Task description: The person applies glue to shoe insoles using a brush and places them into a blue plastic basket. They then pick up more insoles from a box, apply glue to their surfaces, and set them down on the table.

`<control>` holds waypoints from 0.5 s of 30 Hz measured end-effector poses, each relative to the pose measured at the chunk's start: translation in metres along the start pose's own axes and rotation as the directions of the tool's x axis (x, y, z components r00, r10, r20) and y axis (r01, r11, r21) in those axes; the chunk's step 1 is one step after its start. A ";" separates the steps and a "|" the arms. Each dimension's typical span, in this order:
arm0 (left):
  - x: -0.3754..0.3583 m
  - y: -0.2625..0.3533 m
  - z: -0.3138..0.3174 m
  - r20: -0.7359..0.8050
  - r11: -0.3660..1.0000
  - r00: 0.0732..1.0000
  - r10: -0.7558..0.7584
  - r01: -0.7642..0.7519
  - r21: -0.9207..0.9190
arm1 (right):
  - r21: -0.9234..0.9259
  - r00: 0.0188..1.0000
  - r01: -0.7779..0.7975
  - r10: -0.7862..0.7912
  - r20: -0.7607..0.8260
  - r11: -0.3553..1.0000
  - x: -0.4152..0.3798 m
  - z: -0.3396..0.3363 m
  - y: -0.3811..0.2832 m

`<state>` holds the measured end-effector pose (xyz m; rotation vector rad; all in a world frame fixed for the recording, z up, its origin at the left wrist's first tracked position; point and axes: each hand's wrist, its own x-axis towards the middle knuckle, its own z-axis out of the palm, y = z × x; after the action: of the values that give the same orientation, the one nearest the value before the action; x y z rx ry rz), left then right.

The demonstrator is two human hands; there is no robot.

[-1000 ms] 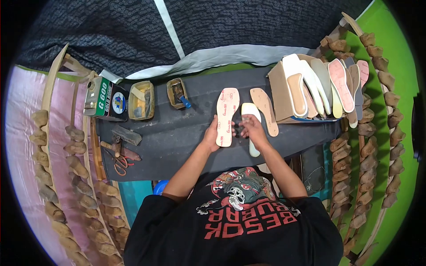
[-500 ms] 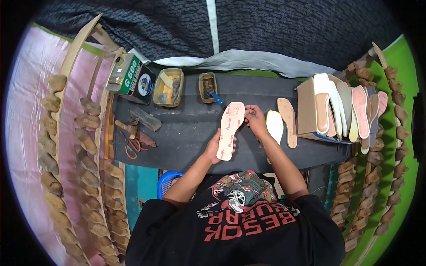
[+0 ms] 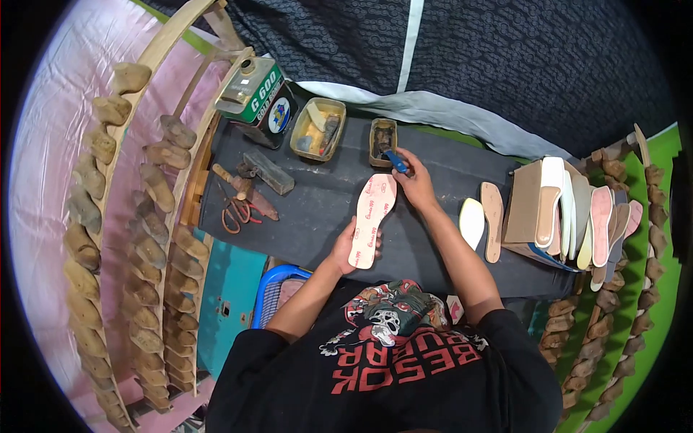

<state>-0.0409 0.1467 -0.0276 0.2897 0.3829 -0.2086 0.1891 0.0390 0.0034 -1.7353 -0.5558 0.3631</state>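
Note:
My left hand (image 3: 347, 249) is closed around the lower end of a pale insole (image 3: 373, 216) with red printing, held up over the dark table. The fingers of my right hand (image 3: 419, 185) pinch the blue handle of a brush (image 3: 396, 162). The brush's far end sits inside a small tub (image 3: 374, 151) with dark, crusted contents, so its bristles are hidden. To the right of my right forearm, a cream insole (image 3: 471, 222) and a tan insole (image 3: 492, 220) lie side by side on the table.
A cardboard box (image 3: 521, 209) full of insoles stands at right. At left are a G 600 can (image 3: 253, 101), a larger tub (image 3: 297, 144), a grey block (image 3: 268, 172) and scissors (image 3: 232, 216). Racks of wooden shoe lasts (image 3: 81, 245) flank the table.
My right hand has gone from beside the insole to the brush in the small tub and taken hold of its handle. The camera view has turned, shifting the table rightward.

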 end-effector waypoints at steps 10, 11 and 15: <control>-0.001 0.000 -0.012 0.092 0.998 0.995 0.028 -0.023 -0.059 | -0.166 0.999 -0.025 0.019 -0.038 0.986 0.003 0.002 -0.037; 0.000 -0.001 -0.015 0.115 0.997 0.993 0.029 -0.021 -0.070 | -0.157 0.999 0.004 -0.012 -0.051 0.988 0.005 0.002 -0.034; 0.002 -0.003 -0.013 0.128 0.997 0.991 0.032 -0.023 -0.074 | -0.105 0.997 0.008 -0.016 -0.074 0.994 0.008 -0.003 -0.035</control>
<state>-0.0442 0.1478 -0.0405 0.2085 0.2576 -0.1850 0.1918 0.0471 0.0382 -1.8382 -0.5386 0.2634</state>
